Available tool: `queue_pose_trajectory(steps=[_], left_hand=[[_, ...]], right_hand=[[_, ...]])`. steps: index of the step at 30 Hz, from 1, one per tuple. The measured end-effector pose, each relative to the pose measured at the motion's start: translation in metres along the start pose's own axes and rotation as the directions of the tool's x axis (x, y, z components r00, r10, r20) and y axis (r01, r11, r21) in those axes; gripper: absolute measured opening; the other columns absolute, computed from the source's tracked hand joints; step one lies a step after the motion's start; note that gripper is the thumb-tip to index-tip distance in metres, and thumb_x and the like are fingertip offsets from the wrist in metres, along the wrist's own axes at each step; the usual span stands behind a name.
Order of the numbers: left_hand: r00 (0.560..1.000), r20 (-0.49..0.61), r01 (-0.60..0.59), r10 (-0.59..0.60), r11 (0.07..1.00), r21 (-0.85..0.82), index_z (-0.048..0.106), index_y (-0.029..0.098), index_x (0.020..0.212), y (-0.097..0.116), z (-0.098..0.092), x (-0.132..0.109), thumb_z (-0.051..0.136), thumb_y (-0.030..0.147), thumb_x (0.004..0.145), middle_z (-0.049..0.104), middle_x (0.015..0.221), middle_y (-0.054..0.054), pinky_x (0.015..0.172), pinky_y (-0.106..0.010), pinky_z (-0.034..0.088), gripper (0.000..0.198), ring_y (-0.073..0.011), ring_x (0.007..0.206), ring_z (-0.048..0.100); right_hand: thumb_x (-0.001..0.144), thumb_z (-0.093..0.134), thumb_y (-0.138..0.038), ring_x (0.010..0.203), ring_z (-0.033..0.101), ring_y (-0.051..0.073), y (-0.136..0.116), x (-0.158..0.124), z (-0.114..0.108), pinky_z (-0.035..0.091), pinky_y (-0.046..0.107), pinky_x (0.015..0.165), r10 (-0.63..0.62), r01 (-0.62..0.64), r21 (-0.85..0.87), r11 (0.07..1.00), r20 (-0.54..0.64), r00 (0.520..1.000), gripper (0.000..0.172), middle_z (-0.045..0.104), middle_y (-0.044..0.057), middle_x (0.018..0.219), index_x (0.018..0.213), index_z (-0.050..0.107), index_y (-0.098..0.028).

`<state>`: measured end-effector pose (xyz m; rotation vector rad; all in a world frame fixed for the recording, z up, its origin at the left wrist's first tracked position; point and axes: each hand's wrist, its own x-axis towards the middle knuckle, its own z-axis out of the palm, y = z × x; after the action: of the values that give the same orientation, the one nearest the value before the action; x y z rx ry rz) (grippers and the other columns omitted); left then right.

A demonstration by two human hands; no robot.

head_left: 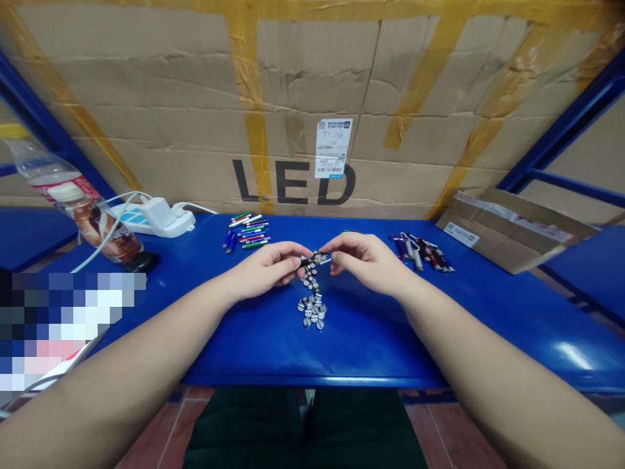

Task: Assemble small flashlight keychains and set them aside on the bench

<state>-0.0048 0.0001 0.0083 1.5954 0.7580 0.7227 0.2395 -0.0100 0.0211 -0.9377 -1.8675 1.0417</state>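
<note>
My left hand (263, 270) and my right hand (366, 264) meet above the blue table, both pinching a small dark metal tube (315, 260) at its two ends. Below them, a trail of small silver button cells (311, 303) runs towards me. Several small coloured metal penlights (247, 231) lie in a bunch beyond my left hand. Beyond my right hand lies a second bunch of darker and silver penlights (420, 253). The tube's details are partly hidden by my fingers.
The blue table (342, 352) stands against a taped cardboard wall (303, 85) printed LED. At the left are a white power strip (156, 218), a plastic drink bottle (73, 205) and a black mouse-like object (142, 262). A flat cardboard box (508, 229) lies at the right.
</note>
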Motion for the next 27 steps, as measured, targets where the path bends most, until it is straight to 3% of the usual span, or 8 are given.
queue_pose_trajectory(steps=[4, 7, 11, 17, 21, 27], left_hand=[[0.999, 0.044, 0.002, -0.005, 0.997, 0.072, 0.062, 0.015, 0.123, 0.003, -0.001, -0.003, 0.064, 0.036, 0.094, 0.064, 0.077, 0.0, 0.05, -0.021, 0.036, 0.035, -0.0077, 0.055, 0.049], [0.999, 0.037, 0.004, -0.007, 0.996, 0.09, 0.06, 0.015, 0.123, 0.004, -0.002, -0.004, 0.067, 0.035, 0.093, 0.063, 0.077, 0.001, 0.05, -0.021, 0.038, 0.037, -0.0081, 0.055, 0.05], [1.0, 0.025, -0.012, 0.009, 0.994, 0.106, 0.061, 0.015, 0.121, 0.004, -0.004, -0.005, 0.069, 0.031, 0.092, 0.06, 0.078, 0.002, 0.052, -0.022, 0.04, 0.034, -0.0077, 0.056, 0.05], [1.0, 0.019, -0.002, 0.0, 0.993, 0.121, 0.061, 0.017, 0.121, -0.001, -0.007, -0.006, 0.067, 0.031, 0.092, 0.057, 0.078, 0.003, 0.052, -0.022, 0.04, 0.032, -0.0084, 0.059, 0.051], [0.999, 0.03, 0.01, -0.014, 0.992, 0.126, 0.063, 0.016, 0.116, -0.001, -0.008, -0.005, 0.067, 0.032, 0.091, 0.056, 0.079, 0.002, 0.052, -0.022, 0.039, 0.029, -0.0089, 0.06, 0.052], [0.999, 0.039, 0.013, -0.019, 0.988, 0.156, 0.065, 0.016, 0.113, 0.0, -0.007, -0.005, 0.068, 0.034, 0.09, 0.056, 0.078, 0.002, 0.053, -0.023, 0.04, 0.029, -0.0091, 0.061, 0.051]], right_hand=[[0.088, 0.062, -0.025, 0.075, 0.074, 0.017, -0.003, -0.001, -0.005, 0.065, 0.035, 0.075, -0.018, 0.017, -0.012, 1.0, -0.06, 0.998, 0.015, 0.071, 0.006, 0.093, 0.096, 0.072, -0.018], [0.09, 0.061, -0.024, 0.078, 0.074, 0.019, -0.002, 0.0, -0.024, 0.067, 0.036, 0.075, -0.004, 0.008, 0.021, 1.0, -0.197, 0.98, 0.01, 0.071, 0.006, 0.09, 0.094, 0.068, -0.019], [0.088, 0.061, -0.018, 0.068, 0.072, 0.018, 0.009, 0.003, -0.07, 0.065, 0.035, 0.065, 0.077, -0.083, 0.005, 0.996, -0.442, 0.894, 0.005, 0.069, 0.004, 0.079, 0.092, 0.065, -0.02], [0.082, 0.06, -0.013, 0.078, 0.073, 0.024, 0.045, 0.01, -0.121, 0.06, 0.034, 0.059, 0.142, -0.165, 0.025, 0.986, -0.639, 0.756, 0.013, 0.062, 0.004, 0.082, 0.089, 0.059, -0.024], [0.083, 0.058, -0.015, 0.074, 0.071, 0.025, 0.064, 0.014, -0.133, 0.055, 0.034, 0.056, 0.122, -0.239, -0.074, 0.968, -0.694, 0.71, 0.011, 0.062, 0.004, 0.076, 0.09, 0.058, -0.024], [0.089, 0.054, -0.022, 0.063, 0.067, 0.023, 0.081, 0.015, -0.142, 0.052, 0.035, 0.057, 0.073, -0.372, -0.299, 0.879, -0.685, 0.725, 0.013, 0.067, 0.006, 0.076, 0.098, 0.063, -0.022]])
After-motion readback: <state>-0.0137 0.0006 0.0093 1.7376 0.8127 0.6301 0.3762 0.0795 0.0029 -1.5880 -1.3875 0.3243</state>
